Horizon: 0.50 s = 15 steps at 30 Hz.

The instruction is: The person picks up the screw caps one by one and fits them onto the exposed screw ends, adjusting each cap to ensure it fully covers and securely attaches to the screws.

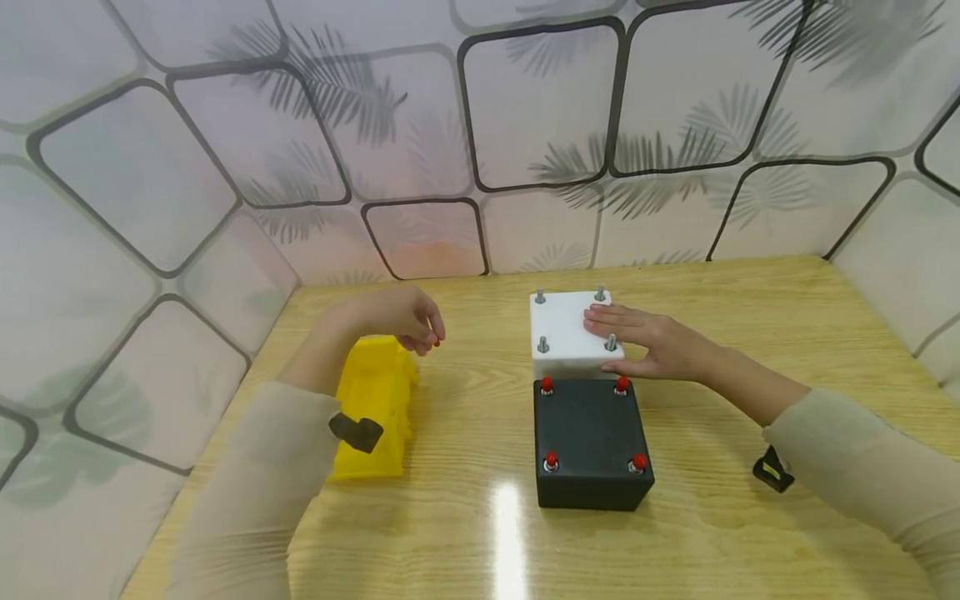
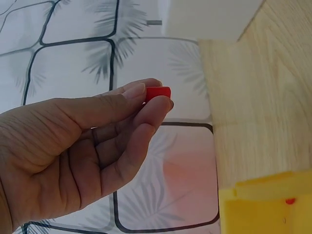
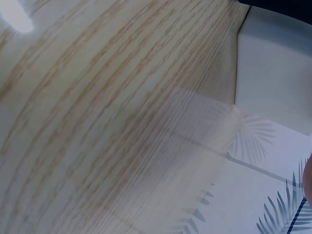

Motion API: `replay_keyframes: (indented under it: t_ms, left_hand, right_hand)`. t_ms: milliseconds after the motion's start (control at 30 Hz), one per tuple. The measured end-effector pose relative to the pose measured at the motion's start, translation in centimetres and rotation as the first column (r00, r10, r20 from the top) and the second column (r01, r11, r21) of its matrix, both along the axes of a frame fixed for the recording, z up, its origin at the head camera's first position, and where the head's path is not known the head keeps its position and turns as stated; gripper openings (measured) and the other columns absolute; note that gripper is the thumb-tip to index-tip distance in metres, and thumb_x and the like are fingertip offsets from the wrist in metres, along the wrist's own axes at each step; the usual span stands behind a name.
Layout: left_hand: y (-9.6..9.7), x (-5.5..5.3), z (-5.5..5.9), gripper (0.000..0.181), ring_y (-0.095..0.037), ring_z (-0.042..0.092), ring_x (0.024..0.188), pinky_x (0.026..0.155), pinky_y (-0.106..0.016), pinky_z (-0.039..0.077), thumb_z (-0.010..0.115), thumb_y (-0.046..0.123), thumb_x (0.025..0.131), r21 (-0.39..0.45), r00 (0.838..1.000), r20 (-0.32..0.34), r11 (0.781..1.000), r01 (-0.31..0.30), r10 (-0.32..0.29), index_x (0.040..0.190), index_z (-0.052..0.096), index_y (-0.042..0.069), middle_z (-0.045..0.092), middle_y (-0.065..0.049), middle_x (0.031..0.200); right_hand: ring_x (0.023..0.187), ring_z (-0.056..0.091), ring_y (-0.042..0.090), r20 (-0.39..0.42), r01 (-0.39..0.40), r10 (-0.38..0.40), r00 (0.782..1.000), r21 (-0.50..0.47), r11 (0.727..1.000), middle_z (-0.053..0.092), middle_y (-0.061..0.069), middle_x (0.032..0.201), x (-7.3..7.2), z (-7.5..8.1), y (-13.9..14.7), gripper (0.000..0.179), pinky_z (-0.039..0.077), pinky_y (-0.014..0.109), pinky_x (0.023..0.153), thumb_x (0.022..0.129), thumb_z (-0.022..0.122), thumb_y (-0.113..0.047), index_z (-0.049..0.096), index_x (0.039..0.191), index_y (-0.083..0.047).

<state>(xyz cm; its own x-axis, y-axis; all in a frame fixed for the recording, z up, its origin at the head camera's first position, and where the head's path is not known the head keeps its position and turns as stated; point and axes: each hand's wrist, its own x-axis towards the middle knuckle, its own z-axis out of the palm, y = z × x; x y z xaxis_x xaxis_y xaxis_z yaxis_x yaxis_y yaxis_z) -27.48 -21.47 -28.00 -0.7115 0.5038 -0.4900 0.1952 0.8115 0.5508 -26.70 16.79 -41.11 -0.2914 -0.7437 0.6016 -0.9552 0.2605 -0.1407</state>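
My left hand [image 1: 401, 317] pinches a small red cap [image 2: 160, 93] between thumb and fingertips, above the far end of a yellow bin [image 1: 372, 408]. My right hand [image 1: 651, 340] rests on the right side of a white box [image 1: 564, 321], fingers straight across its top and thumb low near its front edge. A bare metal bolt [image 1: 543, 344] stands up at each corner of this box. Right in front of it sits a black box [image 1: 588, 421], whose corner bolts carry red caps [image 1: 638, 462]. In the right wrist view, the white box's side shows at the right edge.
Inside the yellow bin a small red piece [image 2: 290, 201] shows in the left wrist view. The boxes and bin stand on a wood-grain table [image 1: 465, 533], with patterned white walls [image 1: 420, 125] behind and at both sides.
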Motion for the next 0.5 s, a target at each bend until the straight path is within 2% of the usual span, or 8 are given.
replay_keyframes:
  t_ms: [267,500]
  left_hand:
    - [1.6,-0.8,0.3,0.014,-0.024,0.064,0.086,0.081,-0.031,0.055,0.055,0.001,0.092,0.030,1.000,0.003,1.000,-0.003,0.003,0.102,0.064,0.001,0.065,-0.009,0.095]
    - [2.8,-1.3,0.4,0.016,-0.022,0.065,0.085,0.084,-0.035,0.054,0.053,0.000,0.093,0.094,0.999,-0.039,0.995,0.041,-0.037,0.104,0.064,0.000,0.065,-0.012,0.096]
  right_hand:
    - [0.132,0.044,0.020,-0.013,-0.012,0.012,1.000,-0.017,1.000,0.055,0.018,0.132,0.1,0.0,-0.1,0.058,0.028,0.019,0.110,0.088,0.065,-0.040,0.056,0.130,-0.001]
    - [0.129,0.047,0.024,-0.024,-0.017,0.016,1.000,-0.025,1.000,0.056,0.020,0.130,-0.1,-0.1,-0.2,0.058,0.029,0.020,0.110,0.089,0.062,-0.042,0.057,0.127,0.002]
